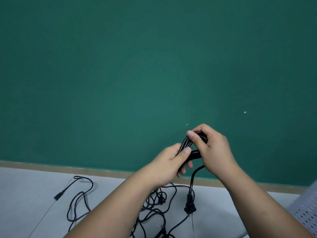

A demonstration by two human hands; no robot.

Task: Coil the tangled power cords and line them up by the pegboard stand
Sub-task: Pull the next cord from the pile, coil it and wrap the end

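Observation:
A black power cord coil [187, 142] is held up in front of the green wall. My left hand [171, 162] grips its lower part, thumb pressed over the strands. My right hand [211, 148] grips the top of the coil, fingers curled round the loops. The cord's free end hangs down from the coil and ends in a black plug [190, 207] dangling above the floor. A tangle of other black cords [154, 210] lies on the grey floor below my forearms, one loop reaching left to a small connector [58, 197].
A white pegboard stand [307, 208] shows at the lower right edge. The green wall [137, 74] meets the grey floor [25, 203] at a tan baseboard [68, 168].

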